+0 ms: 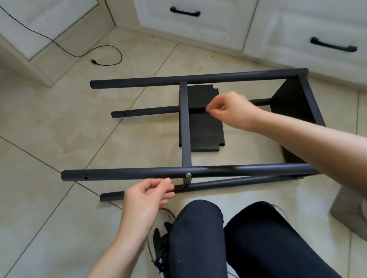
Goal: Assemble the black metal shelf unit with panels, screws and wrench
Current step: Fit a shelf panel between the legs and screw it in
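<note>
1. Black metal tubular shelf frame [200,171] lies on its side on the tiled floor [53,133], centre frame, one end panel [289,106] fitted at right.
2. Loose black rectangular shelf panel [205,125] lies flat under the frame, likely staged for fitting.
3. Left hand [148,197], lower centre: fingers curled, tips pressed together beside the silver screw [188,175] in the near tube; held item not visible.
4. Right hand [229,110], centre: fingers pinched at the far lower tube [152,111], probably seating a screw; can't confirm.
</note>
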`<state>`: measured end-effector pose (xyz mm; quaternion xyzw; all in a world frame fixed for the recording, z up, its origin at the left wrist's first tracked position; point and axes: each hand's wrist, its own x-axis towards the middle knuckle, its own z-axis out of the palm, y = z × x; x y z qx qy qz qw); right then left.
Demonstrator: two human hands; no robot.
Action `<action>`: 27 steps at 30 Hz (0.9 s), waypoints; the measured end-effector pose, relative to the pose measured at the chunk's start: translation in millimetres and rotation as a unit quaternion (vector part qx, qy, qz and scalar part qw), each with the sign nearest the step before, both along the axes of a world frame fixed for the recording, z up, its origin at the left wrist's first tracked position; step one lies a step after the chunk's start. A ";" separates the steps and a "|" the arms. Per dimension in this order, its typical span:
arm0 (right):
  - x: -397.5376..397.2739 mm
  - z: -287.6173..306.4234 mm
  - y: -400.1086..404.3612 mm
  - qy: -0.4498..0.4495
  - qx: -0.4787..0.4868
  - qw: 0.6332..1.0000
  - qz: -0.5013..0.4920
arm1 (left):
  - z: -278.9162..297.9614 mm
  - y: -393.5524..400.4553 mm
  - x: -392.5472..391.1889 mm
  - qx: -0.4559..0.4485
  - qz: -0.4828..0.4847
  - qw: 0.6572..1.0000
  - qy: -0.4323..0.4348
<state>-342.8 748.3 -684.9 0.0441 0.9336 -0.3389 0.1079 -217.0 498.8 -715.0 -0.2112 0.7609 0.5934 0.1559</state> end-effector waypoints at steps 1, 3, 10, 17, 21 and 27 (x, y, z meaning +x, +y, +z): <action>-9.4 1.1 -0.1 0.022 0.018 1.000 -0.001 | -2.3 1.6 -1.9 0.023 0.019 0.999 -0.026; -28.7 0.1 -0.6 0.073 0.054 0.996 0.007 | -6.6 4.1 -5.4 0.045 0.050 0.997 -0.042; -73.6 -19.7 0.6 0.099 0.206 0.972 0.052 | -15.1 4.4 -10.0 0.168 0.096 0.972 -0.133; -99.6 -34.7 4.8 0.086 0.294 0.948 0.088 | -21.3 13.3 -25.6 0.274 0.205 0.932 -0.118; -106.0 -33.2 4.8 0.078 0.335 0.936 0.073 | -22.0 14.8 -24.0 0.271 0.198 0.937 -0.099; -105.6 -19.5 23.6 0.089 0.310 0.944 0.065 | 2.2 14.8 -30.7 0.235 0.160 0.959 -0.002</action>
